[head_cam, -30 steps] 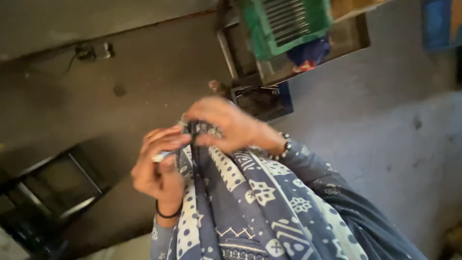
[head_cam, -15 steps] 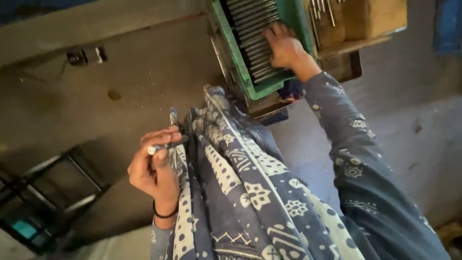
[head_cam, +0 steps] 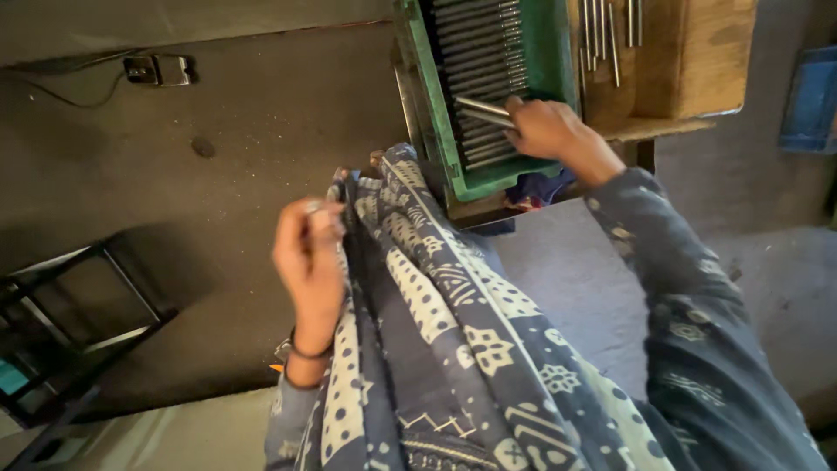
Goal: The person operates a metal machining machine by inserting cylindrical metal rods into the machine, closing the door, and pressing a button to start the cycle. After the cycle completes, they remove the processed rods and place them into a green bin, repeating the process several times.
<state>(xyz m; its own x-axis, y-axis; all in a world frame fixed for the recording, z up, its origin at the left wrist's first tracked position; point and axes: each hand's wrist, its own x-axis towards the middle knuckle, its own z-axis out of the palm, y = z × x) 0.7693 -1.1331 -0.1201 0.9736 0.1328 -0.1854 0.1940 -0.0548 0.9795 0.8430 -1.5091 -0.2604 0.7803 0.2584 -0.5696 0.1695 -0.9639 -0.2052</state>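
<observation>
Right hand out over the green tray, fingers pinched together on a couple of thin metal rods, lifted at one end off the rows beneath. Rods in the tray packed side by side in a neat bank, likely so that single pieces come away easily from the top. Tray perched on a small wooden stand, with a few more loose rods lying on the wood just beside the tray wall. Something blue and red tucked under the tray's near edge, too hidden to name.

Left hand raised near the chest, fingers curled shut around a small pale thing at the fingertips; too small to tell what. Dark band on that wrist. Patterned blue and white cloth draped between both arms, bunched up against the left hand, probably just loose clothing hanging forward with the lean.

Bare grey floor below, with a socket box and cable at upper left and a dark metal frame at lower left. Blue crate at far right.
</observation>
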